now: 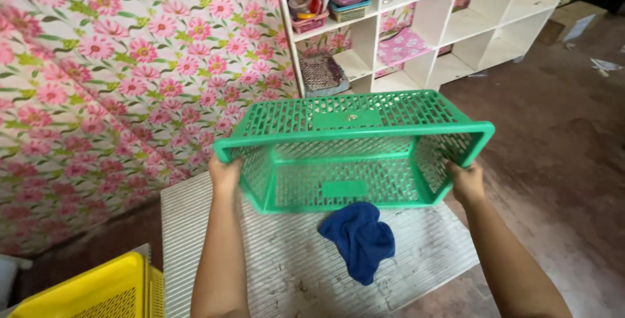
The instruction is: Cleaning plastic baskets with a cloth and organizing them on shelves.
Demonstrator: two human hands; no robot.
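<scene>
Head cam looks down on a green plastic basket (355,152), the perforated kind, held up off the worktop (416,253) and tipped so its open side faces the camera; you can see straight into it, and nothing shows inside; the left hand (224,175) is closed on the basket's left end and the right hand (467,182) is closed on the right end near the rim, so both are gripping it; the fingers mostly hide behind the plastic; just below the basket, on the near side, a crumpled blue cloth (359,238) lies on the worktop, which has a white ribbed surface; can't tell if the cloth touches the basket's lower edge, looks just under it; down in the near left corner there's a yellow basket (97,292), only partly in view; far right stands a white cubby shelf (449,28) with small baskets and bits in its compartments; the left side is a pink floral wall (111,77); the floor (566,149) on the right is dark and bare-looking.
</scene>
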